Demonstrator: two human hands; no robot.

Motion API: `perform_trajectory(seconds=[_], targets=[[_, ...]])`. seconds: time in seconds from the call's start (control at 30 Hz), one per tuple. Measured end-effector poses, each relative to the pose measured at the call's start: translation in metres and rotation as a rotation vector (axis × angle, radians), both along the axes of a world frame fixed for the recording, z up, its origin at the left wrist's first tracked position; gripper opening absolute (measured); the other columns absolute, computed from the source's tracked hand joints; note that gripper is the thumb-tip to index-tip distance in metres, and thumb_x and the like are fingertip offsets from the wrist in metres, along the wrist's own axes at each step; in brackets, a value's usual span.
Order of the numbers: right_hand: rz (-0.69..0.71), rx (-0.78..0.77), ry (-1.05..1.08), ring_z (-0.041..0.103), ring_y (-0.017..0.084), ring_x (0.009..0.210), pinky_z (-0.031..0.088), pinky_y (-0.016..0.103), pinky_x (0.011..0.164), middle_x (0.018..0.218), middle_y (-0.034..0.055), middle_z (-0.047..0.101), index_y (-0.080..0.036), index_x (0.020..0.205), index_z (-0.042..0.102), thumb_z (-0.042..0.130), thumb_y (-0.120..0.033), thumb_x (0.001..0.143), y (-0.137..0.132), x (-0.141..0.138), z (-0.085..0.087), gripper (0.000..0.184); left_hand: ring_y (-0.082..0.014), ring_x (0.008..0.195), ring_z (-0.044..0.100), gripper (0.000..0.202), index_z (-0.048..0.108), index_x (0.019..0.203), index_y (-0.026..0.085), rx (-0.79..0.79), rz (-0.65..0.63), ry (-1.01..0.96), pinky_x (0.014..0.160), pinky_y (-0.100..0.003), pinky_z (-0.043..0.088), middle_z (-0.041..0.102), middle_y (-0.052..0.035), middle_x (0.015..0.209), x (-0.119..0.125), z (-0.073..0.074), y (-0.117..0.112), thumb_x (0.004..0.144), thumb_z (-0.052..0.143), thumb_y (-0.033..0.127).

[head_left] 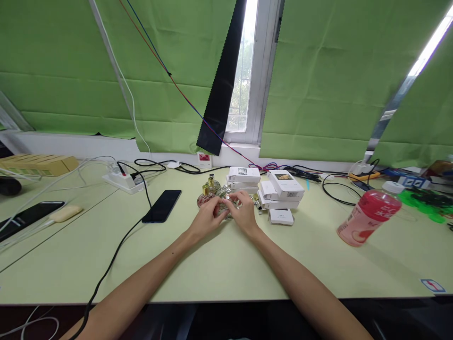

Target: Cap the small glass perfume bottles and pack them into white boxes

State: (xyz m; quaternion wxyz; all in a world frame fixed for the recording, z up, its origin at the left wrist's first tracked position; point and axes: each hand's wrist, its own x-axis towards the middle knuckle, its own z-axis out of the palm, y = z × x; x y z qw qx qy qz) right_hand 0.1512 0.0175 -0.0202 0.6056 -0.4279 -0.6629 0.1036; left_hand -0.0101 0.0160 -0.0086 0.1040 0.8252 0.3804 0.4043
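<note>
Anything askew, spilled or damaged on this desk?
The right-hand stack of white boxes looks askew: they sit at differing angles, edges not lined up. A black cable trails across the desk and over its front edge, which looks untidy. No spill or damage visible.

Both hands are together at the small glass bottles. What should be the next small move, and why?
Probably ease the clear glass bottle slightly nearer with the left hand and right hand. The hands meet at it, though the grip is partly hidden; gold-topped bottles stand close by and white boxes are stacked to the right, so this may avoid knocking them.
</note>
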Motion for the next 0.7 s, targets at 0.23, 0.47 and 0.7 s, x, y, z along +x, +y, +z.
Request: perform_trajectory(seconds=[0.23, 0.47, 0.7], targets=[[0.077, 0.062, -0.025, 0.061, 0.023, 0.094, 0.051, 0.037, 0.080, 0.096, 0.0076, 0.066, -0.022, 0.104, 0.073, 0.062, -0.029, 0.094, -0.0017, 0.0029, 0.0010, 0.017, -0.0123, 0.057, 0.045, 0.011, 0.056, 0.090, 0.019, -0.020, -0.008, -0.003, 0.057, -0.024, 0.033, 0.046, 0.0058, 0.063, 0.0008, 0.0012, -0.0012, 0.090, 0.061, 0.028], [0.093, 0.065, -0.017, 0.060, 0.023, 0.092, 0.049, 0.036, 0.080, 0.092, 0.0065, 0.064, -0.022, 0.092, 0.071, 0.058, -0.026, 0.095, 0.0009, 0.0018, 0.0004, 0.013, -0.0124, 0.056, 0.045, 0.013, 0.056, 0.089, 0.019, -0.014, -0.005, -0.017, 0.056, -0.024, 0.033, 0.045, 0.0064, 0.061, 0.0011, -0.0005, -0.0001, 0.088, 0.062, 0.030], [0.106, 0.072, -0.045, 0.056, 0.022, 0.086, 0.046, 0.035, 0.078, 0.086, 0.0055, 0.063, -0.021, 0.082, 0.062, 0.056, -0.025, 0.095, 0.0017, 0.0017, 0.0049, 0.015, -0.0126, 0.056, 0.045, 0.012, 0.055, 0.088, 0.019, -0.024, 0.001, -0.026, 0.057, -0.025, 0.034, 0.046, 0.0061, 0.061, 0.0016, 0.0006, -0.0011, 0.087, 0.063, 0.029]])
